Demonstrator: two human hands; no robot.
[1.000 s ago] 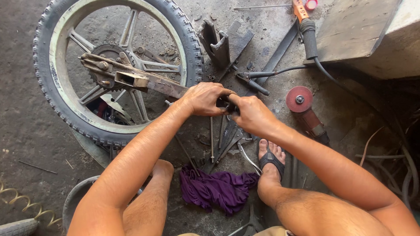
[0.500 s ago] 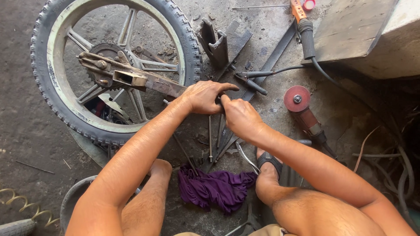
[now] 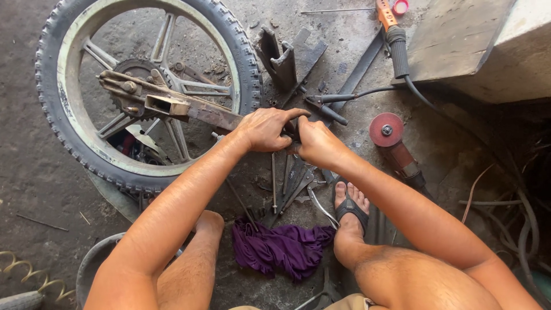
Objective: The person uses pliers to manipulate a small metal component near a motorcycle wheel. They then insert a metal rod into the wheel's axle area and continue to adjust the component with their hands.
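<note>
Two bare forearms reach forward and meet over the concrete floor (image 3: 34, 189). Left hand (image 3: 265, 129) lies palm down at the end of the rusty metal arm (image 3: 172, 104) that crosses the motorcycle wheel (image 3: 146, 92), fingers curled together over it, thumb stretched right. Right hand (image 3: 317, 143) closes its fingers on a small dark part, mostly hidden, touching the left thumb. Loose hand tools (image 3: 290, 181) lie just beneath. Purple rag (image 3: 281, 247) near the sandalled foot (image 3: 350, 208). Angle grinder (image 3: 396, 143) to the right.

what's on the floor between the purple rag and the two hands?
In the head view, a scatter of metal hand tools lies on the concrete between the purple rag and the hands, left and right.
</note>
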